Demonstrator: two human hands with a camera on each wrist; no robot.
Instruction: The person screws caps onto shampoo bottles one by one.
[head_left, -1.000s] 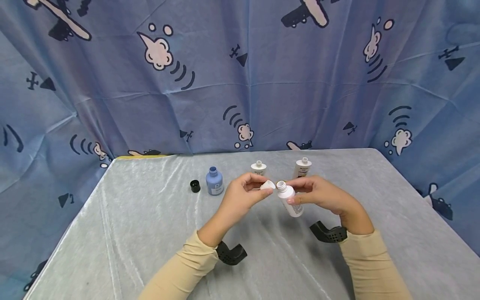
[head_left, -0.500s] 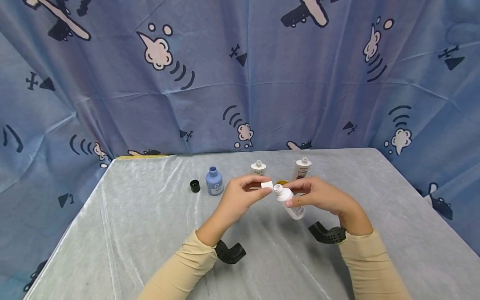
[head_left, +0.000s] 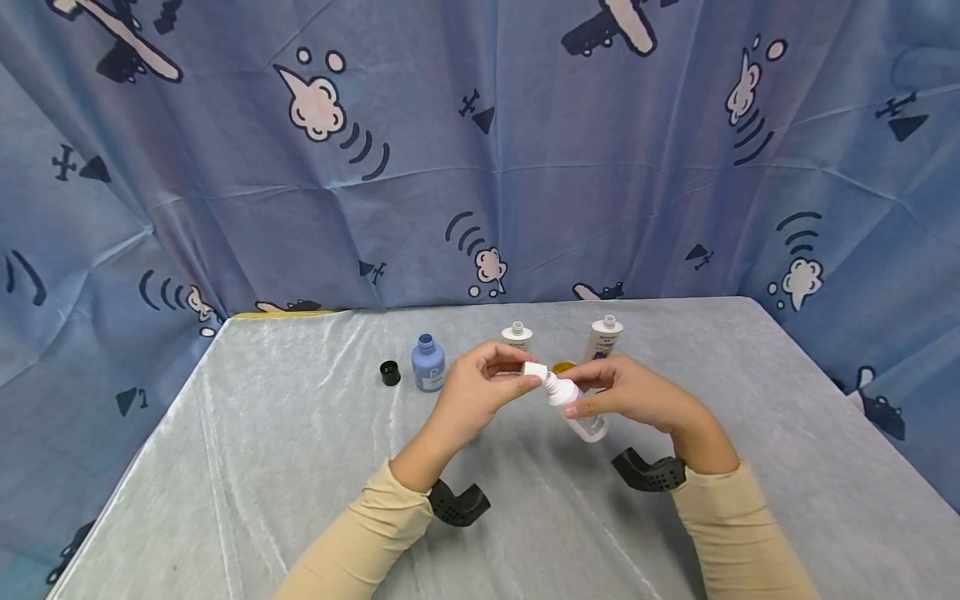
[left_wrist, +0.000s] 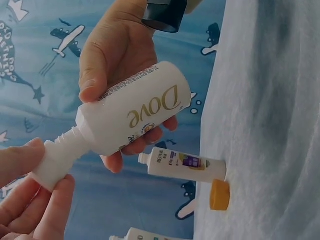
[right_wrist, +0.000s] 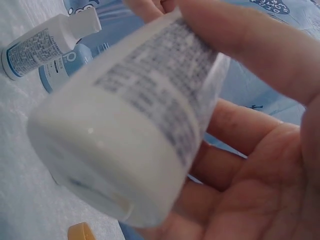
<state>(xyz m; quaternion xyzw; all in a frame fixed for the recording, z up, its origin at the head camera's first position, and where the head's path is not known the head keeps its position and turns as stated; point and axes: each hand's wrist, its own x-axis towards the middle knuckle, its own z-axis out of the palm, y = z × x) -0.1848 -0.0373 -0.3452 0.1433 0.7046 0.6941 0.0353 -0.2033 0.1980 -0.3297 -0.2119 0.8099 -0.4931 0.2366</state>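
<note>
Between the thumb and fingers of my left hand (head_left: 474, 387) is a small white cap (head_left: 534, 369). My right hand (head_left: 645, 400) grips a white Dove bottle (head_left: 585, 423) around its body, above the table. The bottle leans with its threaded neck up and to the left, its mouth right at the cap. Seen from the left wrist, the cap (left_wrist: 51, 165) sits at the end of the neck, with the threads (left_wrist: 70, 141) still showing below it. The bottle's base (right_wrist: 100, 175) faces the right wrist camera.
An uncapped blue bottle (head_left: 429, 368) stands left of the hands beside a black cap (head_left: 390, 372). Two uncapped white bottles, one left (head_left: 517, 333) and one right (head_left: 605, 336), stand behind. A yellow cap (left_wrist: 220, 195) lies near the right one. The right wrist view shows a capped white bottle (right_wrist: 37, 47).
The Dove bottle has tilted further left, and its neck has come up to the cap, closing the gap. The cap has turned in the left fingers. The other bottles have stayed put.
</note>
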